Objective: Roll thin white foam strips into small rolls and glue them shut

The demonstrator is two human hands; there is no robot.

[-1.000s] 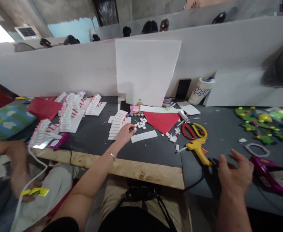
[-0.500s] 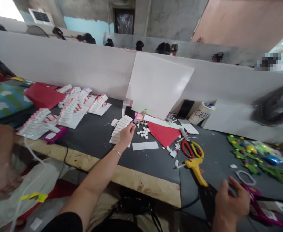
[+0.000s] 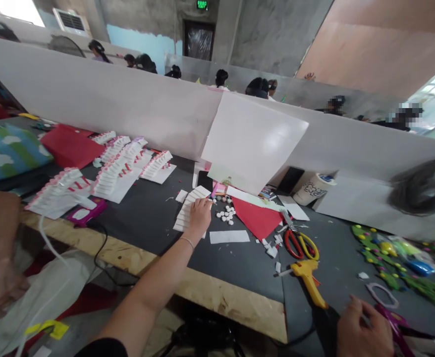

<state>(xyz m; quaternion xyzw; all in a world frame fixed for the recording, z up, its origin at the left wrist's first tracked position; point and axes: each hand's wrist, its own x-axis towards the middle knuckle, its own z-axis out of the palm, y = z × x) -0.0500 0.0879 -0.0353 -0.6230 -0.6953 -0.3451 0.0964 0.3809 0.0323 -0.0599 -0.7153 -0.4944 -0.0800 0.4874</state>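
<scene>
My left hand (image 3: 201, 216) is at the upper right edge of a pleated white paper piece (image 3: 186, 214), fingers pinched together. What they hold, if anything, is too small to make out. Just right of the fingertips lies a cluster of small white balls (image 3: 226, 215). A flat white paper strip (image 3: 229, 237) is in front of them. At the lower right, my right hand (image 3: 366, 328) hovers near the table with thumb and fingers apart and nothing visible between them. It is beside a purple device (image 3: 392, 317) and a pale oval ring (image 3: 383, 296).
A yellow glue gun (image 3: 308, 282), scissors (image 3: 301, 244) and red sheet (image 3: 258, 218) lie to the right. Pleated white models (image 3: 115, 171) stand at left, near another person's arm (image 3: 2, 248). A white partition (image 3: 158, 114) runs behind; green decorated pieces (image 3: 379, 255) lie far right.
My left hand has turned more palm-down over the pleated paper's edge. My right hand has dropped slightly towards the bottom edge. The whole view has shifted a little.
</scene>
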